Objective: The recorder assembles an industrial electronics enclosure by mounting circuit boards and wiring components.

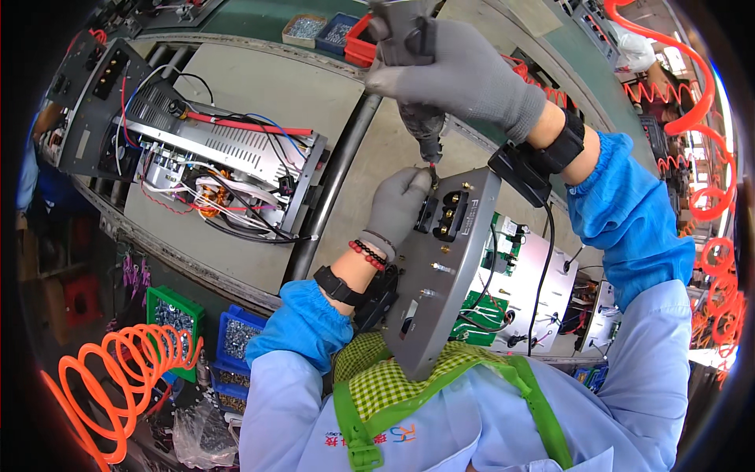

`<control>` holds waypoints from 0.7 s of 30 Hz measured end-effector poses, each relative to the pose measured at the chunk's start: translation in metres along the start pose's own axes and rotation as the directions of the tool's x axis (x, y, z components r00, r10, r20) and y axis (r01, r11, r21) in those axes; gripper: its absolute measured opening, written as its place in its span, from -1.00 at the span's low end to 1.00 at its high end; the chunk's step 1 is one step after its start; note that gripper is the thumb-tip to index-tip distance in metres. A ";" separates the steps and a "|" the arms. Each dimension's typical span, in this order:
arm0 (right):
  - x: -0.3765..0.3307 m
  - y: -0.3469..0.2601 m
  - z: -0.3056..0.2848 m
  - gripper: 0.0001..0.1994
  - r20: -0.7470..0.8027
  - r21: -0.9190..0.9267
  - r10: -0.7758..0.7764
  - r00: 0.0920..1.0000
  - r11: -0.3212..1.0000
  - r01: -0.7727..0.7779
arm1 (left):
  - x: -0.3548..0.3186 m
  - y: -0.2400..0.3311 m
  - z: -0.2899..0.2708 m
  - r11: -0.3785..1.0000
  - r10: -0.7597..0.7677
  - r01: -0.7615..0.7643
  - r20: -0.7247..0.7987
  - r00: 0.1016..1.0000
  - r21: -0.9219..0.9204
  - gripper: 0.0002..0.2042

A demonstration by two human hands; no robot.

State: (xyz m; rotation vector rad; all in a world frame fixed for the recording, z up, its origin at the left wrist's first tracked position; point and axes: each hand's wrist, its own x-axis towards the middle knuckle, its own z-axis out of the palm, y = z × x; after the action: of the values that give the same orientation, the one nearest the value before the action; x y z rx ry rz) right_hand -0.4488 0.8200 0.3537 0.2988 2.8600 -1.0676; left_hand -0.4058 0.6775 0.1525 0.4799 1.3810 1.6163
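Note:
A grey-gloved right hand (472, 79), mine, is closed around a dark power screwdriver (423, 130) that points downward. Its bit comes down beside the fingertips of my left hand (397, 206), also gloved in grey. Those fingers are pinched at the edge of a black fitting (427, 214) on a grey metal panel (434, 321); whatever small thing they hold is hidden. The panel stands tilted in front of my body. It carries a black terminal block (450, 216) and several brass studs. Behind it sits a white housing (535, 275) with a green circuit board (481, 318).
On the left, an opened device (228, 173) with loose wires lies on a board beside a metal roller (334, 185). Screw bins, including a green one (174, 318) and a red one (360, 43), stand near the edges. Orange coiled hoses (118, 377) hang at both sides.

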 end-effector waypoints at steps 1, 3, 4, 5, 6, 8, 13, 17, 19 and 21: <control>0.003 -0.003 0.002 -0.48 0.020 -0.018 -0.002 1.000 1.000 0.002 | 0.000 -0.001 0.001 1.000 -0.012 0.012 -0.001 1.000 -0.018 -0.66; 0.011 -0.009 0.011 -0.47 0.066 -0.033 -0.053 0.996 0.998 0.055 | 0.001 -0.004 0.002 0.998 -0.034 0.034 0.004 0.999 -0.049 -0.68; 0.016 -0.012 0.020 -0.44 0.087 -0.013 -0.047 0.995 0.999 0.049 | 0.000 -0.006 0.003 0.997 -0.042 0.043 0.010 0.999 -0.064 -0.68; 0.022 -0.014 0.025 -0.49 0.118 -0.071 -0.044 0.992 0.996 0.052 | 0.000 -0.008 0.004 0.996 -0.027 0.028 0.014 1.000 -0.089 -0.69; 0.028 -0.015 0.030 -0.54 0.164 -0.117 -0.039 0.986 0.991 0.059 | 0.000 -0.011 0.005 0.994 -0.062 0.063 0.020 0.998 -0.085 -0.69; 0.037 -0.015 0.041 -0.53 0.223 -0.190 -0.069 0.972 0.975 0.113 | 0.002 -0.015 0.007 0.992 -0.083 0.085 0.025 0.996 -0.098 -0.69; 0.062 -0.004 0.072 -0.47 0.390 -0.300 0.148 0.909 0.954 -0.026 | -0.011 0.008 -0.002 0.973 0.021 -0.007 -0.058 0.998 0.231 -0.73; 0.073 0.015 0.095 -0.46 0.457 -0.382 0.199 0.867 0.924 -0.011 | -0.065 0.054 -0.004 0.752 0.549 -0.596 0.232 0.803 0.281 -0.69; 0.072 0.022 0.105 -0.47 0.520 -0.355 0.233 0.822 0.934 -0.041 | -0.091 0.067 0.020 0.372 0.784 -0.921 0.494 0.377 0.112 -0.70; 0.071 0.026 0.112 -0.47 0.517 -0.414 0.227 0.825 0.910 0.009 | -0.099 0.073 0.041 0.351 0.741 -0.936 0.612 0.276 -0.002 -0.74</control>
State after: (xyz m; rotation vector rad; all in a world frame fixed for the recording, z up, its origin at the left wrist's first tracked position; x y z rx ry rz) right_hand -0.5122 0.7773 0.2426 0.0964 2.3999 -0.4176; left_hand -0.3537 0.6227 0.2576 2.0895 0.9611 1.7713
